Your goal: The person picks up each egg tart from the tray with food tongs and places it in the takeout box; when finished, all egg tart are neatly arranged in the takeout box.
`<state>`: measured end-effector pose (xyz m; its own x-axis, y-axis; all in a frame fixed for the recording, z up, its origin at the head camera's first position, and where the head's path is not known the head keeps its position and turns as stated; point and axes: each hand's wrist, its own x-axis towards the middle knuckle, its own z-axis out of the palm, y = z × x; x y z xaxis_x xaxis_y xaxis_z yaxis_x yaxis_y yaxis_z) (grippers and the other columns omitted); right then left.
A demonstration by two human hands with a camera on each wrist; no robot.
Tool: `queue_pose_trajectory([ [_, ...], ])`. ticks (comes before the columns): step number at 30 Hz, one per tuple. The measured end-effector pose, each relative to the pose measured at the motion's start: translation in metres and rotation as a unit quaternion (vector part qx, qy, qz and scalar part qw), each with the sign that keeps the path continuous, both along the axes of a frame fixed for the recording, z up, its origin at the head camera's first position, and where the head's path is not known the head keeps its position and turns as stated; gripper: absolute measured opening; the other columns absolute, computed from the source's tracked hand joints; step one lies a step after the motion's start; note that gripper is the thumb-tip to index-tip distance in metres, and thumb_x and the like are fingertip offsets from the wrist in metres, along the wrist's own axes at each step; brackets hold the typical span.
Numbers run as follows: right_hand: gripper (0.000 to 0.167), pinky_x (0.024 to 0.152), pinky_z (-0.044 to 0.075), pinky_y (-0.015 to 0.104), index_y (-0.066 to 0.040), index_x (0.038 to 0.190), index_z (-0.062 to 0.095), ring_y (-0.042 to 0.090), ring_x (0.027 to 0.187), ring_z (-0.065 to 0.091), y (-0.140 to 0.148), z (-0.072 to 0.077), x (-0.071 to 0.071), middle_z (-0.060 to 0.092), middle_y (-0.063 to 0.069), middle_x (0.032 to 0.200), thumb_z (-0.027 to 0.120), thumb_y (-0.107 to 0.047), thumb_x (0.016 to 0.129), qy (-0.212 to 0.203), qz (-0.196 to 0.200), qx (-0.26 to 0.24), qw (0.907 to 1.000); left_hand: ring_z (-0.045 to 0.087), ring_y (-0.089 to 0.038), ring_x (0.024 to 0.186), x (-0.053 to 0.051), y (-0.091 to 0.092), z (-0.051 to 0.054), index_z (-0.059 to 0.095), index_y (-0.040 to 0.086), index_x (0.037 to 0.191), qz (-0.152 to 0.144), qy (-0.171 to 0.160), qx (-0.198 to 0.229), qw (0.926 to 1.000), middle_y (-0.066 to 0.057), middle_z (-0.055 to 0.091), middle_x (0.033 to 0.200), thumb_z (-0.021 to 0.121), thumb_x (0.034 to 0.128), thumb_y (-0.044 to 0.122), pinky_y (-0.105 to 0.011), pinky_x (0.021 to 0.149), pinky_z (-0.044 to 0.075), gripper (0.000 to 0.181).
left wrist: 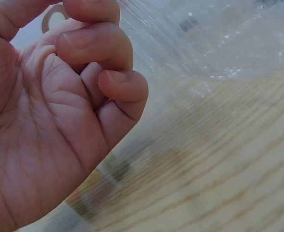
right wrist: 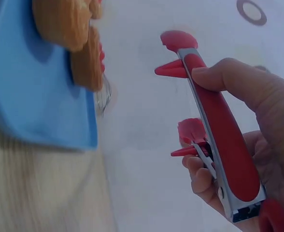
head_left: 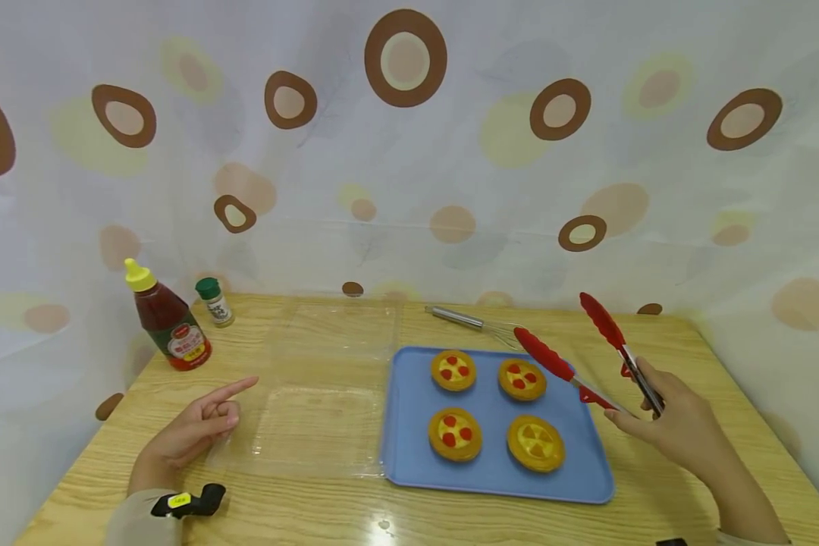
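My right hand [head_left: 682, 425] grips a pair of red-tipped metal tongs [right wrist: 224, 140], thumb on one arm and fingers on the other. The tongs' arms stand apart, raised over the right side of a blue tray [head_left: 491, 485], with nothing between the tips. On the tray lie several egg tarts: three with red toppings, such as the front-left tart [head_left: 455, 434], and one tart [head_left: 535, 444] with yellow wedges. My left hand [head_left: 187, 432] holds nothing, its index finger extended and the others loosely curled, beside an opened clear plastic box [head_left: 321, 390]. Whether it touches the box, I cannot tell.
A sauce bottle [head_left: 174, 326] with a yellow cap stands at the left, near a green-capped shaker [head_left: 214, 302]. Behind the tray lies a whisk [head_left: 474, 321]. A patterned curtain [head_left: 409, 167] rises along the back of the wooden table [head_left: 300, 508].
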<state>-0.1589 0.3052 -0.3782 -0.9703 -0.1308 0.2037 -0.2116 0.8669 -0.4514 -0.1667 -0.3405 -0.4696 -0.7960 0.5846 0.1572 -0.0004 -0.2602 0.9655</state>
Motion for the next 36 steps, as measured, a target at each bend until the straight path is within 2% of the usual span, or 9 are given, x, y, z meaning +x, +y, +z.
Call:
queue_pose_trajectory([
  [3, 0.090, 0.050, 0.033, 0.025, 0.007, 0.142, 0.034, 0.013, 0.062, 0.041, -0.013, 0.006, 0.000, 0.052, 0.008, 0.083, 0.078, -0.035, 0.077, -0.014, 0.019, 0.006, 0.9997, 0.038, -0.012, 0.064, 0.000, 0.000, 0.000, 0.038, 0.018, 0.146, 0.003, -0.007, -0.001, 1.0000, 0.009, 0.057, 0.084, 0.034, 0.0960, -0.011, -0.031, 0.058, 0.024, 0.058],
  [9, 0.084, 0.045, 0.032, 0.024, 0.007, 0.138, 0.042, 0.009, 0.053, 0.037, -0.039, 0.011, -0.004, 0.051, 0.004, 0.076, 0.080, -0.033, 0.074, -0.021, 0.067, -0.005, 0.9975, 0.032, -0.016, 0.064, 0.000, 0.000, -0.002, 0.039, 0.019, 0.145, 0.004, -0.003, 0.003, 1.0000, 0.009, 0.057, 0.083, 0.033, 0.0955, -0.012, -0.031, 0.058, 0.024, 0.059],
  [17, 0.085, 0.045, 0.032, 0.022, 0.007, 0.137, 0.044, 0.006, 0.057, 0.038, -0.062, 0.011, -0.014, 0.046, -0.001, 0.068, 0.080, -0.035, 0.073, -0.038, 0.132, 0.002, 0.9906, 0.030, -0.017, 0.064, 0.001, 0.001, -0.002, 0.040, 0.021, 0.145, 0.010, 0.000, -0.005, 0.9999, 0.010, 0.056, 0.082, 0.036, 0.0960, -0.010, -0.031, 0.057, 0.023, 0.058],
  [27, 0.086, 0.047, 0.034, 0.023, 0.007, 0.137, 0.044, 0.009, 0.058, 0.043, -0.078, 0.011, -0.028, 0.046, -0.003, 0.064, 0.079, -0.038, 0.073, -0.085, 0.166, 0.019, 0.9823, 0.029, -0.020, 0.065, 0.002, 0.002, 0.001, 0.039, 0.020, 0.145, 0.003, 0.002, 0.000, 1.0000, 0.009, 0.055, 0.082, 0.036, 0.0962, -0.009, -0.032, 0.057, 0.024, 0.057],
  [31, 0.083, 0.045, 0.031, 0.022, 0.006, 0.137, 0.045, 0.009, 0.051, 0.039, -0.081, 0.009, -0.032, 0.045, -0.003, 0.060, 0.079, -0.036, 0.074, -0.102, 0.173, 0.018, 0.9794, 0.028, -0.021, 0.064, 0.002, 0.003, 0.000, 0.039, 0.020, 0.145, 0.007, -0.003, -0.001, 1.0000, 0.009, 0.056, 0.082, 0.035, 0.0962, -0.009, -0.031, 0.057, 0.024, 0.058],
  [36, 0.079, 0.042, 0.029, 0.021, 0.004, 0.137, 0.046, 0.006, 0.043, 0.033, -0.087, 0.010, -0.035, 0.034, -0.008, 0.050, 0.079, -0.032, 0.074, -0.106, 0.180, 0.026, 0.9775, 0.029, -0.020, 0.064, 0.003, 0.003, 0.001, 0.038, 0.020, 0.146, 0.014, -0.011, -0.007, 0.9998, 0.010, 0.056, 0.081, 0.036, 0.0965, -0.009, -0.031, 0.057, 0.024, 0.057],
])
